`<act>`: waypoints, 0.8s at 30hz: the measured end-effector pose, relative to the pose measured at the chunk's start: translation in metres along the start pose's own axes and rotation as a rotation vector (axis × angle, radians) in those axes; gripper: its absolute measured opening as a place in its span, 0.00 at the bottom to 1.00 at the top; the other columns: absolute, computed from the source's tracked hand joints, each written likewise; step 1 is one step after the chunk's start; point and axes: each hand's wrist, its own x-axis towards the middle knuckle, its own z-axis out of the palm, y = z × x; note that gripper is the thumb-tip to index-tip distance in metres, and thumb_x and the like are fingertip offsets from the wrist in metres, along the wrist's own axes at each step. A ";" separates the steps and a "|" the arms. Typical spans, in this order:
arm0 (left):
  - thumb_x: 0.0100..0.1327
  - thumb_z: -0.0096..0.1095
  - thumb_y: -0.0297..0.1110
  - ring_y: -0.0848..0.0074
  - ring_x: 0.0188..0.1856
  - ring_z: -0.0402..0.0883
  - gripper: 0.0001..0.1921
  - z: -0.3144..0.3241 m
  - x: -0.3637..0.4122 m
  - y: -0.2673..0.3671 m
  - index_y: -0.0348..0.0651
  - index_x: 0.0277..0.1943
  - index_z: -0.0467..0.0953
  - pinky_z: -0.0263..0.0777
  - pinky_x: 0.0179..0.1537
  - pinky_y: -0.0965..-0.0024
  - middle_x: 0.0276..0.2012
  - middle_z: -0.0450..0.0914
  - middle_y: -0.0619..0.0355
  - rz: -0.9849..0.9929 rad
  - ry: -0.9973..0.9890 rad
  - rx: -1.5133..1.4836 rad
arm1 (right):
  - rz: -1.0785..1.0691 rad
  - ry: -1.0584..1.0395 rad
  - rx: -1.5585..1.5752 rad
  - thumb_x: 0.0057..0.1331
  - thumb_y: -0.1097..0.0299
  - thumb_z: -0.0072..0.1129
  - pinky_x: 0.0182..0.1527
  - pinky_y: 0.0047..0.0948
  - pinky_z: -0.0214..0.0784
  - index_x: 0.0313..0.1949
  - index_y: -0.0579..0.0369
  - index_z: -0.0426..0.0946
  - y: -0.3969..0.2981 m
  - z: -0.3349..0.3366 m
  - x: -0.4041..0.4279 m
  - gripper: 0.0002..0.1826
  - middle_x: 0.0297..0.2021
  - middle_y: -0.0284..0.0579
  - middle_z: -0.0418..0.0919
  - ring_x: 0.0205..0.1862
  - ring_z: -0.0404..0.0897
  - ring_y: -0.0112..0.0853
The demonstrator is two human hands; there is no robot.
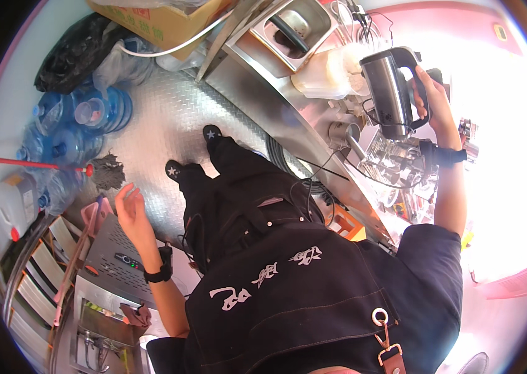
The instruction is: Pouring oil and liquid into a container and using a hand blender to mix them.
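Observation:
My right hand is wrapped around the black handle of a stainless steel electric jug. The jug is held over a steel counter on my right, and a thin dark cable crosses its lower part. To my left, my left hand hangs empty in the air, its fingers loosely bent and apart. In the picture it appears just below a grey mop head. Under the jug, a steel mug and a wire basket of utensils are partly covered.
A steel pan with a black-handled tool and a translucent plastic pitcher stand on the counter. Several blue water bottles line the left wall. At lower left is a steel sink. Black hose lies along the counter base.

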 end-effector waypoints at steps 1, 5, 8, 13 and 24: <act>0.69 0.54 0.23 0.69 0.56 0.78 0.14 -0.001 -0.001 -0.002 0.36 0.56 0.72 0.66 0.60 0.70 0.50 0.79 0.51 0.008 0.000 0.003 | -0.025 -0.025 0.020 0.69 0.41 0.53 0.12 0.19 0.51 0.26 0.54 0.73 0.000 -0.001 0.004 0.27 0.12 0.31 0.65 0.09 0.61 0.19; 0.68 0.54 0.22 0.68 0.56 0.77 0.14 0.000 -0.002 -0.006 0.36 0.56 0.71 0.67 0.58 0.68 0.52 0.77 0.52 0.017 -0.034 -0.009 | -0.029 0.047 0.040 0.69 0.42 0.54 0.12 0.19 0.52 0.26 0.53 0.74 -0.005 0.001 0.007 0.26 0.12 0.31 0.65 0.09 0.62 0.20; 0.68 0.55 0.23 0.69 0.55 0.77 0.14 0.004 -0.003 0.002 0.37 0.56 0.72 0.67 0.58 0.69 0.51 0.78 0.53 0.045 -0.013 -0.008 | -0.002 -0.012 0.025 0.69 0.42 0.55 0.11 0.19 0.53 0.28 0.53 0.73 0.001 -0.004 0.006 0.25 0.12 0.32 0.66 0.09 0.63 0.20; 0.68 0.55 0.23 0.69 0.54 0.78 0.13 0.005 -0.005 -0.001 0.37 0.55 0.72 0.68 0.57 0.69 0.52 0.78 0.53 0.057 -0.024 0.002 | -0.031 -0.096 0.069 0.68 0.42 0.57 0.11 0.20 0.54 0.29 0.55 0.74 0.002 0.004 0.002 0.26 0.13 0.32 0.67 0.09 0.63 0.20; 0.67 0.55 0.22 0.68 0.53 0.79 0.13 -0.026 -0.019 -0.022 0.36 0.54 0.72 0.69 0.57 0.67 0.52 0.77 0.53 0.071 0.043 -0.041 | 0.006 -0.034 0.058 0.66 0.37 0.56 0.11 0.19 0.54 0.32 0.52 0.72 -0.007 0.013 0.002 0.27 0.12 0.30 0.66 0.08 0.62 0.18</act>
